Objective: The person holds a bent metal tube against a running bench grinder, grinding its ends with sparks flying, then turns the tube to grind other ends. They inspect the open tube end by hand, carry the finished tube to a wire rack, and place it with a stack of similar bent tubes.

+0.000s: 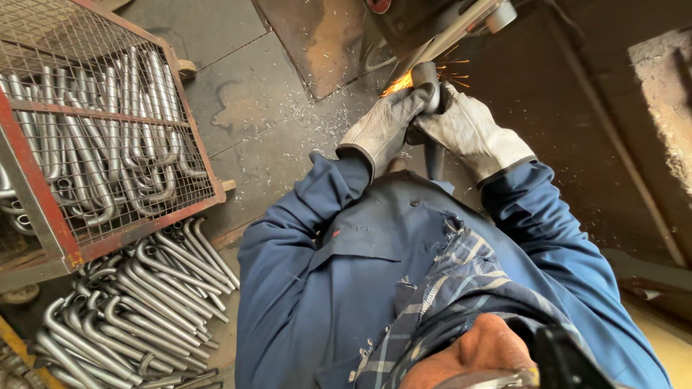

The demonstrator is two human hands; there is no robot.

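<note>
I see both grey-gloved hands, left [386, 128] and right [468, 133], clamped together around a bent grey metal tube [427, 78], steadying it where orange sparks [398, 83] fly.

Stained concrete floor [245, 108], metal shavings [310, 130]

Wire cage [108, 216] and bent-pipe pile [137, 302] block one side (floor [245, 108] between seemingly open).

Bent grey metal tube [425, 75], smooth, dull sheen, gripped by worn grey leather gloves: left hand [386, 126], right hand [468, 133]. Rusty red wire-mesh cage [43, 209], rough.
</note>
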